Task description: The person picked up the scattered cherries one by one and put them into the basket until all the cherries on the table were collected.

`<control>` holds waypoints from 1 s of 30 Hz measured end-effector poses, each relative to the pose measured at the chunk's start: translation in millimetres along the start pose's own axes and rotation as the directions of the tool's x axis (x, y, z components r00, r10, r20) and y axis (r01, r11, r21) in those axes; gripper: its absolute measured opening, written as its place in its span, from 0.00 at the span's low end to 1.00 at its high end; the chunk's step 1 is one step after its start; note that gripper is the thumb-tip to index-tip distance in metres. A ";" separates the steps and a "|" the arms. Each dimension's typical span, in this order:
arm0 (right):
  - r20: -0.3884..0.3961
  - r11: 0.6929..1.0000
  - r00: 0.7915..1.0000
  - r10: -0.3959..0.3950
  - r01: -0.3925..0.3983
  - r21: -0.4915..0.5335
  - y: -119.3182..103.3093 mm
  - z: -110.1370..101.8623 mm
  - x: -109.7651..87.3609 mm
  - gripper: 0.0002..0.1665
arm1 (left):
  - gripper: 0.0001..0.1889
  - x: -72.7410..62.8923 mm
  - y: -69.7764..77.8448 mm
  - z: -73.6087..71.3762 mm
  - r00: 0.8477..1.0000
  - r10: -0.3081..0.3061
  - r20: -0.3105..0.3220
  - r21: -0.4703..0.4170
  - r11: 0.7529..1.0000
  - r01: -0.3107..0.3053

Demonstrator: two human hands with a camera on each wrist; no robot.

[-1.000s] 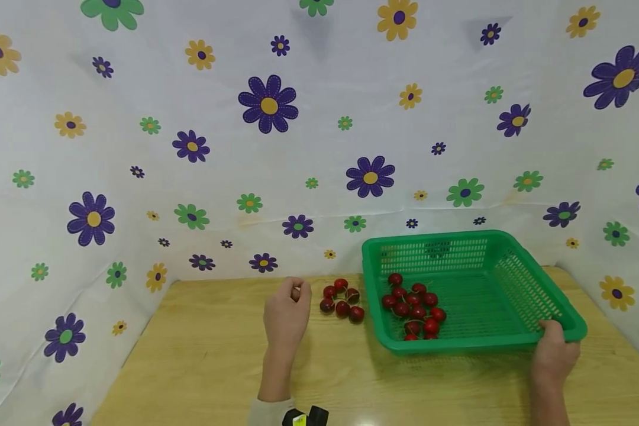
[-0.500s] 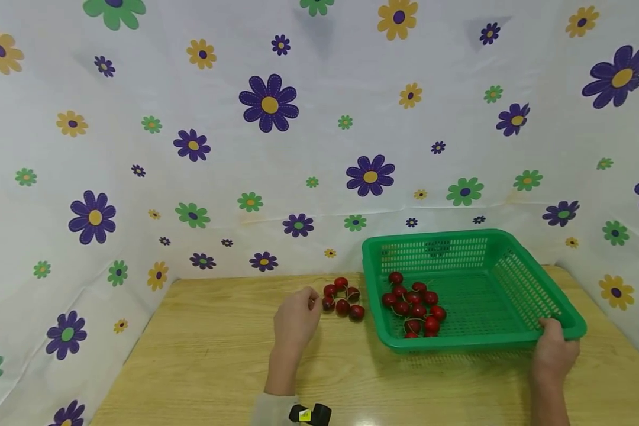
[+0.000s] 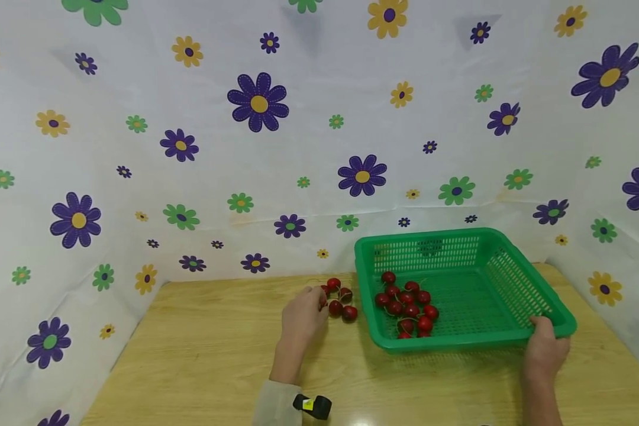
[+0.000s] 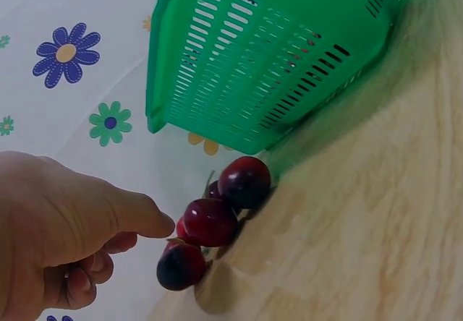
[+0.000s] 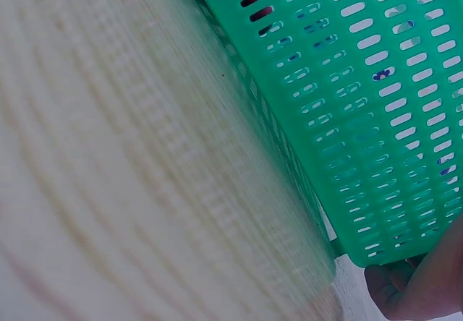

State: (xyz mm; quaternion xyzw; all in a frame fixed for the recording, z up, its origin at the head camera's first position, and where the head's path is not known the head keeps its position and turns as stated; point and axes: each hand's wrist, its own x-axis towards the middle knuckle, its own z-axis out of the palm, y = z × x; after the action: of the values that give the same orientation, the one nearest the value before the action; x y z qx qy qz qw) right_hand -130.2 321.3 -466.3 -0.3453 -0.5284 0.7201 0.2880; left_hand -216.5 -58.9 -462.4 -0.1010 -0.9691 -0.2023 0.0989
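Observation:
My left hand (image 3: 303, 316) reaches in at the left edge of a small group of dark red cherries (image 3: 349, 313) on the wooden table. In the left wrist view its thumb tip lies right beside the nearest cherry (image 4: 181, 264), and the other fingers curl underneath. The index fingertip is hidden, so whether it pinches a cherry or stem cannot be told. My right hand (image 3: 545, 352) grips the near right corner of a green plastic basket (image 3: 468, 340), thumb over the rim. Several cherries (image 3: 406, 299) with stems lie in the basket's left half.
The wooden table (image 3: 202, 355) ends at a white cloth (image 3: 293, 148) printed with flowers, which hangs behind and along both sides. The basket's slotted left wall stands just right of the loose cherries.
My left hand has moved right and now covers part of the loose cherries' left side. The right hand keeps its grip on the basket. The head view has shifted slightly.

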 end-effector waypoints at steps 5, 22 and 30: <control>-0.024 1.000 1.000 0.001 -0.001 -0.007 -0.5 0.0 -1.6 0.08 | 0.05 2.6 -2.6 7.0 1.000 0.008 0.020 0.015 1.000 -0.008; -0.011 1.000 1.000 -0.023 0.023 0.016 2.0 2.1 -2.5 0.09 | 0.07 3.6 -11.9 17.7 1.000 -0.020 0.006 0.025 0.999 0.020; -0.019 0.999 0.999 -0.035 0.036 0.011 2.9 2.5 -1.5 0.10 | 0.08 2.8 -12.3 19.4 0.999 -0.018 -0.040 0.021 1.000 0.019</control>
State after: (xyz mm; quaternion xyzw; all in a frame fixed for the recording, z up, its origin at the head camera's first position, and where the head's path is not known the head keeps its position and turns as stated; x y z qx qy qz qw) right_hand -131.4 318.0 -468.3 -0.3408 -0.5276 0.7147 0.3076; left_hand -225.0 -61.5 -483.7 -0.0869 -0.9698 -0.1951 0.1175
